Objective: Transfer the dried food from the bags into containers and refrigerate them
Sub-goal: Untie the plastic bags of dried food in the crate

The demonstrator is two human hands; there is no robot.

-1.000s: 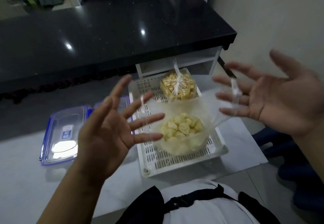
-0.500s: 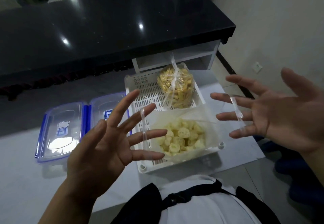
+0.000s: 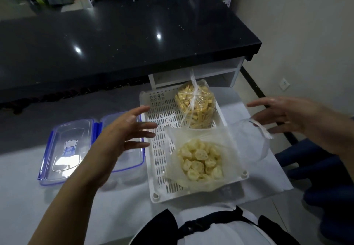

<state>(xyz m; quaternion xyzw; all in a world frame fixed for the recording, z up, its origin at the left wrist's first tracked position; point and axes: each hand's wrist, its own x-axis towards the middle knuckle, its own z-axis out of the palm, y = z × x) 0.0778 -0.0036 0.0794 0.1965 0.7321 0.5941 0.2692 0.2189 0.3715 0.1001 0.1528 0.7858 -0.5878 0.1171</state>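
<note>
An open clear bag of pale round dried pieces (image 3: pixel 201 160) sits in the near half of a white slotted tray (image 3: pixel 159 148). Behind it in the tray stands a tied bag of yellow dried sticks (image 3: pixel 195 106). Two clear containers with blue-edged lids lie left of the tray, one (image 3: pixel 67 148) in full view, the other (image 3: pixel 132 160) partly under my left hand (image 3: pixel 126 131). That hand hovers palm down, fingers spread, holding nothing. My right hand (image 3: pixel 287 114) is spread to the right of the tray. The open bag's white handle strip (image 3: pixel 261 128) reaches its fingers; whether it is hooked there is unclear.
The tray and containers rest on a white table (image 3: pixel 38 206) whose right edge (image 3: pixel 283 177) is close to the tray. A black glossy counter (image 3: pixel 115 43) rises behind it. A wall with a socket (image 3: pixel 284 83) is on the right, and blue seating (image 3: pixel 316 177) is at the lower right.
The open bag has come down into the tray. My left hand has turned palm down, let the bag's handle go and moved over the containers. My right hand has lowered.
</note>
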